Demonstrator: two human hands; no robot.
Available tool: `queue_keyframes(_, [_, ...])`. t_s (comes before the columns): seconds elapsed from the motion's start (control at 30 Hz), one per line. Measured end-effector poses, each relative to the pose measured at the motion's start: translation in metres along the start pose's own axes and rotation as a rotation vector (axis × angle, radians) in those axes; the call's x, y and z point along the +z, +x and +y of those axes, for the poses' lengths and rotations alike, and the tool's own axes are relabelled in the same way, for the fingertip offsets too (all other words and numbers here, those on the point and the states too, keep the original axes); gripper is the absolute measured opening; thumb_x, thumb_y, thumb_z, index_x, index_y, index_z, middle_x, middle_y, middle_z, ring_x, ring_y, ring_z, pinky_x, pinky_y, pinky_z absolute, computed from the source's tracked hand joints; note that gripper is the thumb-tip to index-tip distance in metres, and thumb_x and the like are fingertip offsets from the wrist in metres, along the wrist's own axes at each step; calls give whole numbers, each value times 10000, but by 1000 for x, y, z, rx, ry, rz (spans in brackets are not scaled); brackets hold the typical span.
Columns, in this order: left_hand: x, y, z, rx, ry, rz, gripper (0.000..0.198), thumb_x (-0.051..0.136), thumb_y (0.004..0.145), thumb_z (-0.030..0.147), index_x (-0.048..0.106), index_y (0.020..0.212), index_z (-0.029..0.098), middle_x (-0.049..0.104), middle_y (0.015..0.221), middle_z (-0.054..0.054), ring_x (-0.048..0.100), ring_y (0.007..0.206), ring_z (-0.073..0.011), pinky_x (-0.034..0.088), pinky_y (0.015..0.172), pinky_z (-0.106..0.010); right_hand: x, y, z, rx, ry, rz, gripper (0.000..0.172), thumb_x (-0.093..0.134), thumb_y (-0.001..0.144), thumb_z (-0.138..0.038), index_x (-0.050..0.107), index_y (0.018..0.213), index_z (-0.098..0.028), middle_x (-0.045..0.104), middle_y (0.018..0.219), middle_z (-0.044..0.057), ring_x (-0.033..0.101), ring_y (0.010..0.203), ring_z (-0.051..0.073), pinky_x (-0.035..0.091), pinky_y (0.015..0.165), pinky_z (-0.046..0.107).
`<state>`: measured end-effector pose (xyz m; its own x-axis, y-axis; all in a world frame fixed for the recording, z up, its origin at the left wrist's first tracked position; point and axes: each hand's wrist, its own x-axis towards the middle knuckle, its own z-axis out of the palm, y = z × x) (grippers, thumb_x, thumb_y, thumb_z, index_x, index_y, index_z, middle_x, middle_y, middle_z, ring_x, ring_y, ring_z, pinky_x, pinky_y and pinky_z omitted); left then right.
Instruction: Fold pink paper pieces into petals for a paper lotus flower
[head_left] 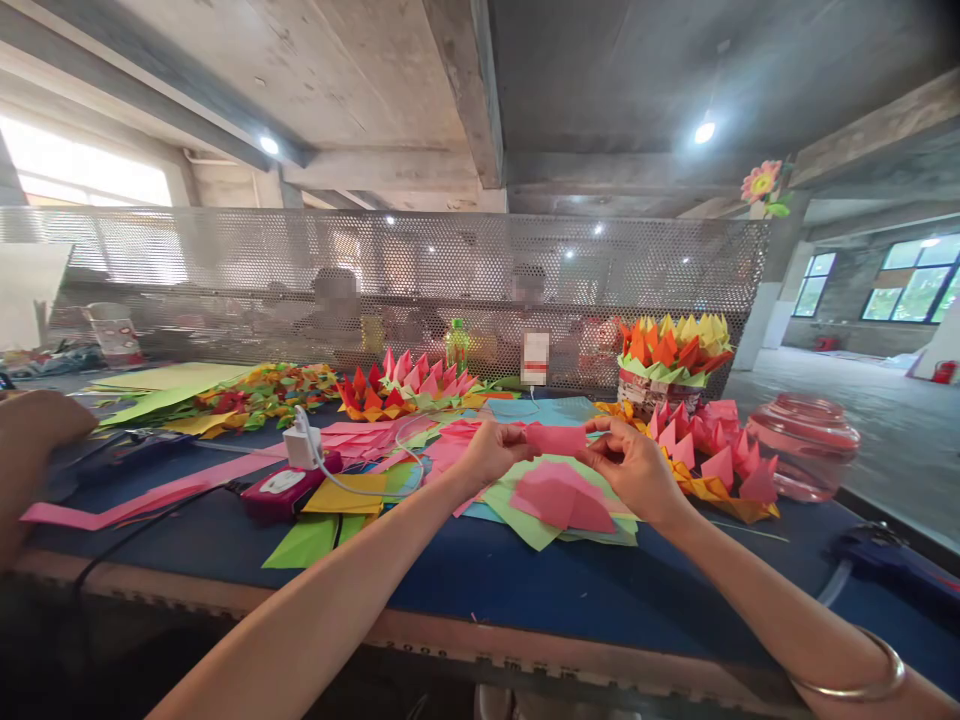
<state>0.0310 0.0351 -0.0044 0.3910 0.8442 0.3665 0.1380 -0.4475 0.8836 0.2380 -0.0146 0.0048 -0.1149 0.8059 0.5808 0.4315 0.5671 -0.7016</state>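
A small piece of pink paper (556,440) is stretched between my two hands above the table. My left hand (491,452) pinches its left end between thumb and fingers. At the right end, my right hand (628,460) grips it the same way. Below them lies a loose pile of pink paper pieces (559,497) on top of light green sheets (525,517). Near my right hand stands a pink and orange folded-paper lotus (716,455). Whether the held paper has been folded cannot be made out.
A maroon power strip (281,492) with a white charger (303,443) sits left, its cable crossing the papers. More folded-paper lotuses (409,385) stand at the back before a perforated metal screen (465,270). A pink jar (802,445) stands right. Another person's arm (37,440) reaches in from the left.
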Motion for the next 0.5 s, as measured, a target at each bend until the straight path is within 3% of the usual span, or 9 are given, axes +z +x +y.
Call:
queue_keyframes(0.13, [-1,0,-2,-38,21,29,283,669,606,388,605,609,112,490,524,36,392,495,-69,287,497,-208,1,-2,5,-18,-52,-13,251,582,776,-330,524,984,-204,660,666,17,611,631,179,470,619,296])
queue_keyframes(0.27, [-5,1,-2,-32,77,89,273,651,612,381,596,601,114,463,515,44,364,487,-63,264,485,-206,0,-1,4,-99,-210,47,209,493,826,-248,531,1029,-219,660,884,61,618,797,204,482,691,326])
queue_keyframes(0.4, [-5,-1,3,-10,73,113,259,641,615,360,594,594,106,477,526,35,373,507,-67,288,491,-202,-1,-10,-37,-303,-342,221,226,404,865,-201,560,1028,-213,577,1035,103,546,961,234,462,774,369])
queue_keyframes(0.5, [-3,-2,9,4,61,113,246,636,618,343,597,573,104,488,516,30,394,514,-72,313,497,-199,7,-48,-79,-521,-316,88,284,354,879,-162,582,1031,-238,582,1013,92,552,940,220,454,806,384])
